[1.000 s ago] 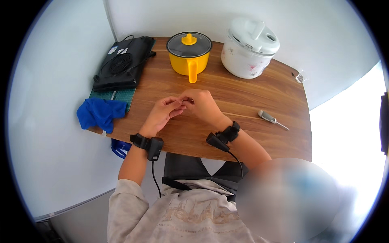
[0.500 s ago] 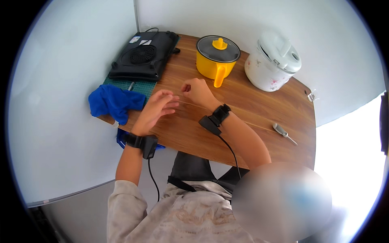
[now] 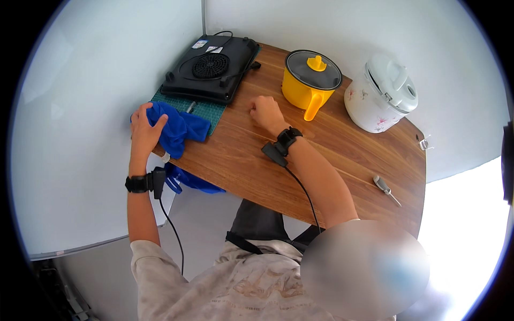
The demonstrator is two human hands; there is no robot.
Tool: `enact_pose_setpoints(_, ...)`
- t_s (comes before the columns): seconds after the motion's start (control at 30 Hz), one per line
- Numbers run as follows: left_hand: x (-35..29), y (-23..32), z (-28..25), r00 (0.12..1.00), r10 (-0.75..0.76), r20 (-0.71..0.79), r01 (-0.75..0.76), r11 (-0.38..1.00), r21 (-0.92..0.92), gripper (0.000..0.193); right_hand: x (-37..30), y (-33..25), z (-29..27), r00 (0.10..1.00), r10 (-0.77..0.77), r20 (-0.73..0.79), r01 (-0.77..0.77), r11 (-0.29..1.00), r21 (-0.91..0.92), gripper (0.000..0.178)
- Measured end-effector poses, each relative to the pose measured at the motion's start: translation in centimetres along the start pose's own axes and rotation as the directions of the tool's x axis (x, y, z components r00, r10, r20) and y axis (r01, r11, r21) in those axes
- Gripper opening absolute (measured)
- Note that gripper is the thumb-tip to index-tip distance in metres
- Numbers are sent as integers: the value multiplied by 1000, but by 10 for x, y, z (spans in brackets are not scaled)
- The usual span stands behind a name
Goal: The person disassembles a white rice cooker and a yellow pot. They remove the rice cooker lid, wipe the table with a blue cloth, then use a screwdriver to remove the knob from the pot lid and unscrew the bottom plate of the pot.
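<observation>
Left hand (image 3: 144,131): fingers parted on blue cloth (image 3: 181,128), nearside of black appliance (image 3: 227,80). Right hand (image 3: 267,113): appliance's right, curled; any hold hidden.

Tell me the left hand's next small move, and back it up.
Probably to close its thumb and fingers on the blue cloth: the left hand is already at the cloth's outer side, thumb spread from fingers, and the cloth lies loosely bunched at the table's corner.
</observation>
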State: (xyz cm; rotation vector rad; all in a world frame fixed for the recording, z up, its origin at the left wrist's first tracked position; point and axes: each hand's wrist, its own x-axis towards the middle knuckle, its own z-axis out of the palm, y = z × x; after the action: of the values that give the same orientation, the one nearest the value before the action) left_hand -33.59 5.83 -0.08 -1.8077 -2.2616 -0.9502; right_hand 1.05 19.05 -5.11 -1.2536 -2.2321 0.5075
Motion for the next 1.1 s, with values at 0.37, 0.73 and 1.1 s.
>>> enact_pose_setpoints(0.37, 13, -61, 29, 994, -66, 90, 51, 985, 163, 65, -74, -11, -81, 998, -2, -69, 4, 1000, 20, 27)
enact_pose_setpoints(0.73, -30, 88, -78, 984, -2, 177, 82, 890, -448, 42, -312, 76, -233, 839, 446, -311, -542, 726, -423, 50)
enact_pose_setpoints(1.1, -93, 222, 61, 847, 465, 258, -413, 881, -231, 58, -390, 99, -227, 792, 510, -336, -607, 720, -337, 53)
